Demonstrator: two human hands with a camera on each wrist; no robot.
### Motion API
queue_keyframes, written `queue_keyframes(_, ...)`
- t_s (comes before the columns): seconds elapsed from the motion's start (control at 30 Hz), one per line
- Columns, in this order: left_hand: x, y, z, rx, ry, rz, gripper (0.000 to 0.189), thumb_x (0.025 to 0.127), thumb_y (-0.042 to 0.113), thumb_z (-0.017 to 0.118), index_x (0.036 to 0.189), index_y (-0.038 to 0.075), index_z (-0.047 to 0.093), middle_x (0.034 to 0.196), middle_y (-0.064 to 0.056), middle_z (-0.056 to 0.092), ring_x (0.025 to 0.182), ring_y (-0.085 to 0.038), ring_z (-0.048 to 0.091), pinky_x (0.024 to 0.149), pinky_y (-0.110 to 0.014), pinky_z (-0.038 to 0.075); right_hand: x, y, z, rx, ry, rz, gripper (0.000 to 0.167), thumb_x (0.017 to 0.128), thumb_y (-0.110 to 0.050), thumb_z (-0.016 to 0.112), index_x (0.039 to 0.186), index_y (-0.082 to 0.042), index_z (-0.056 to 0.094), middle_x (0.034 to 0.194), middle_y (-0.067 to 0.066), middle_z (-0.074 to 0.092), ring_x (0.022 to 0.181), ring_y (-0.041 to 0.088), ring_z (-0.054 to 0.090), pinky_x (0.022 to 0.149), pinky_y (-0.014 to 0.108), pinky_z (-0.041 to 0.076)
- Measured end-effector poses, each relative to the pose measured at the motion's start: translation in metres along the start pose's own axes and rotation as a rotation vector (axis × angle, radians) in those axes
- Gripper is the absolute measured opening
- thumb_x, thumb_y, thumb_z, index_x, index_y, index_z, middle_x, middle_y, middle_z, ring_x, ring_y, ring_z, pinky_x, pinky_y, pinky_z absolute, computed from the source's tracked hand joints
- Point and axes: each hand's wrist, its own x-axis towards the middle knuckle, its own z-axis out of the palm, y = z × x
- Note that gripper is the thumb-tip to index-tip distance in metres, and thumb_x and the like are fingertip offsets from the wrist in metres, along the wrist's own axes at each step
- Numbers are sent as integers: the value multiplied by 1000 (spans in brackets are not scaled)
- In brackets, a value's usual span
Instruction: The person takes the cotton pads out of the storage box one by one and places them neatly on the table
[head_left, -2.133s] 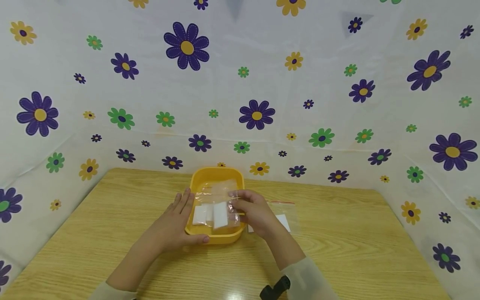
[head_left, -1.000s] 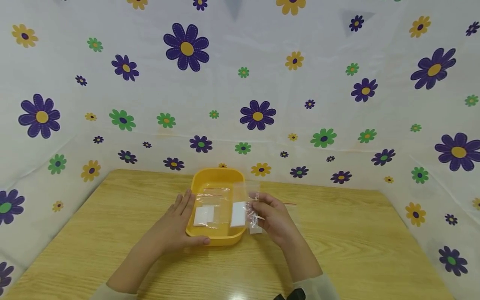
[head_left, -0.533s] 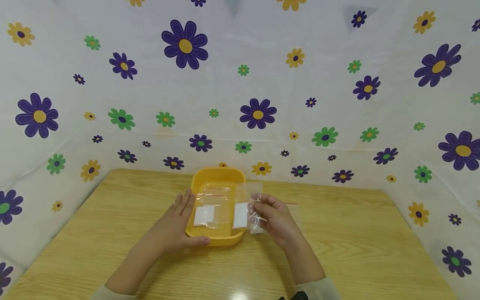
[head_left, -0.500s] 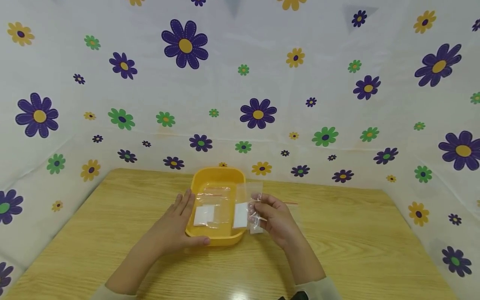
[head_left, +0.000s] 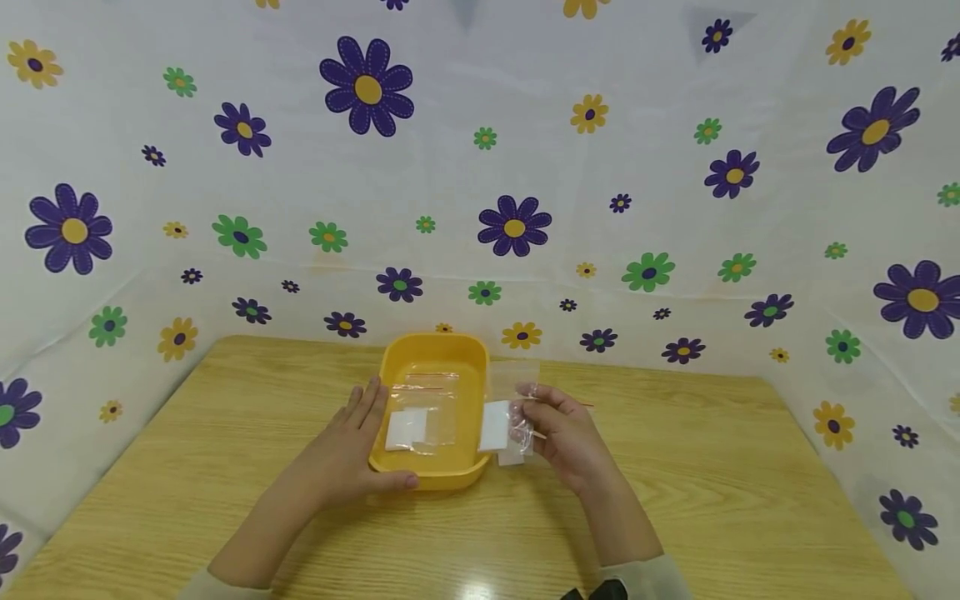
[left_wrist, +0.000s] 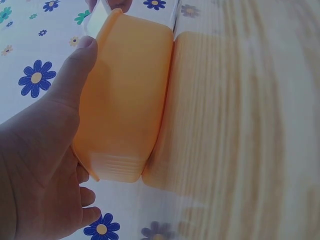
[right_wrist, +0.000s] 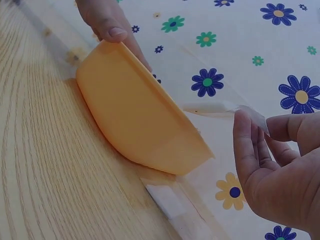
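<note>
My left hand [head_left: 341, 458] rests against the near left corner of a yellow plastic tub [head_left: 442, 481], with straight fingers along its left rim and the thumb along the front. Inside the tub lie clear zip bags [head_left: 407, 429] with white flat pieces and red seal lines. Between thumb and fingers, my right hand [head_left: 576, 440] pinches another clear zip bag [head_left: 494, 426] holding a white flat piece, raised at the tub's right rim. The right wrist view shows this held bag [right_wrist: 212, 108] edge-on above the rim.
Under and behind the right hand, another zip bag [head_left: 512, 459] with a white piece lies on the wooden table [head_left: 720, 483], to the right of the tub. A white cloth with printed flowers [head_left: 450, 167] stands behind and on both sides of the table.
The right hand has moved rightward with its zip bag, from over the middle of the tub to its right rim. The left hand and the tub have stayed in place.
</note>
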Motion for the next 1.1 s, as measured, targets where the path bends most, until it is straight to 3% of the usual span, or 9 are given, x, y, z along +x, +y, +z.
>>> queue_keyframes(0.4,0,0,-1,-1,-12,-1,134,70,90,54,159,1,7,167,-16,-2,153,-43,4,121,-58,16,-2,-5,-17,-51,58,-9,30,100,-9,57,130,-5,61,105,3,69,93,16,65,79,26,58)
queue_keyframes(1.1,1,0,0,-9,-4,-3,134,70,90,55,160,2,8,168,-16,-1,153,-42,6,121,-58,17,-4,-17,-43,51,87,-17,24,101,-7,56,123,-7,62,99,-1,70,90,11,66,79,26,59)
